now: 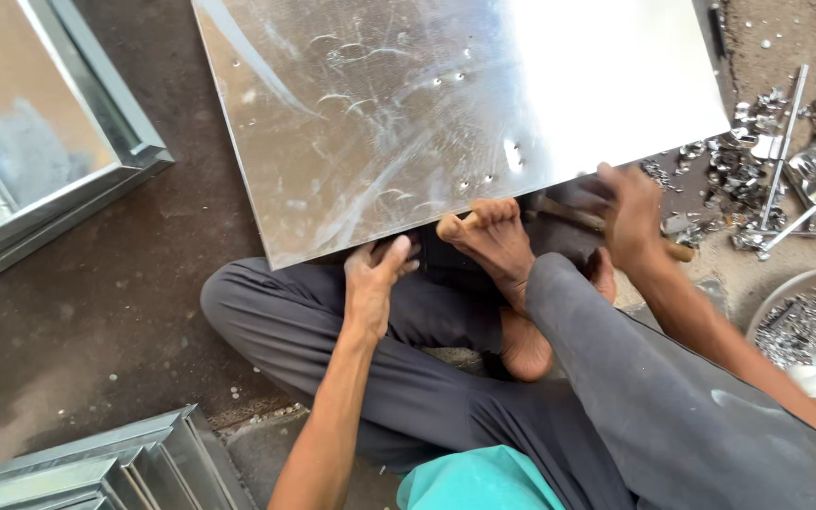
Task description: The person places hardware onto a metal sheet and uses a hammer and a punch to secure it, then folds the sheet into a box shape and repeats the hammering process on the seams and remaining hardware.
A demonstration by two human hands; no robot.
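Observation:
A large shiny metal sheet [427, 104] lies on the floor in front of me, its near edge raised over my legs. My left hand [375, 279] grips that near edge from below, fingers hooked under it. My right hand [630, 212] is closed around a wooden-handled tool [578, 215], most likely a hammer, whose head is hidden under the sheet. My bare foot [495, 241] presses up against the sheet's edge between the two hands. I sit cross-legged in dark trousers.
A folded metal duct section [40, 151] lies at the left, and stacked bent metal pieces [96, 467] at the lower left. At the right are metal scraps and rods [776, 151] and a steel bowl [772, 302] of small metal bits.

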